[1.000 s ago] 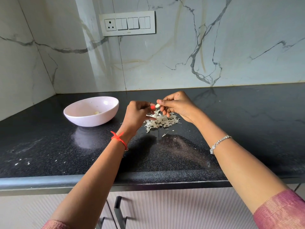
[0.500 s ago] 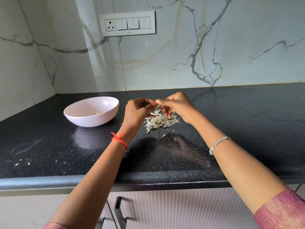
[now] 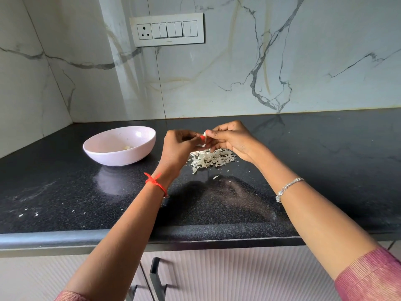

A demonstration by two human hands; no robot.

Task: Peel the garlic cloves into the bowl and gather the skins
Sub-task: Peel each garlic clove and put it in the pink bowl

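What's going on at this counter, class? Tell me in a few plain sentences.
A person is peeling garlic at a black counter. The left hand and right hand pinch a small garlic clove between their fingertips, above a pile of skins lying on the counter. To the left stands a pink bowl holding a pale piece that looks like peeled garlic. A few loose flakes lie beside the pile.

White marble walls (image 3: 238, 61) with grey veins meet in a left corner, with a white switch plate (image 3: 167, 29) mounted on the back one. Below runs a glossy black speckled surface (image 3: 325, 148) over pale ribbed cabinet doors (image 3: 238, 274) with black handles (image 3: 155, 276).
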